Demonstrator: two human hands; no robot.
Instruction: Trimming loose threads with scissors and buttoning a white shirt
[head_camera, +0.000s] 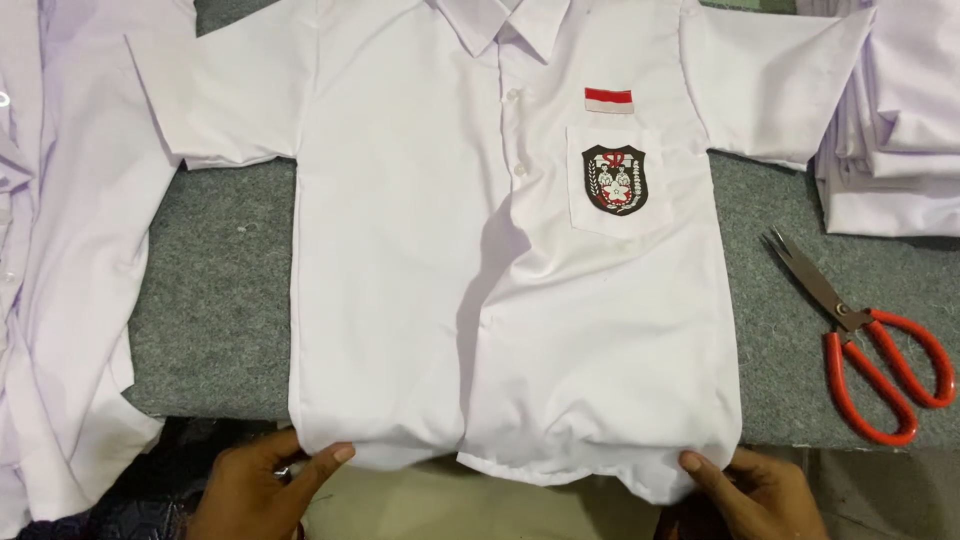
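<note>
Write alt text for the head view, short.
Two hands, left hand and right hand, grip the bottom hem of a white short-sleeved shirt spread face-up on a grey mat. Red-handled scissors lie right; stacked white shirts at both sides.

Both hands cut off at bottom edge: left hand (262, 485) and right hand (752, 492) show no wrists. Shirt (500, 280) collar top runs out of frame. Folded stack (890, 120) cropped at right. Badge (614, 179) detail too small.
</note>
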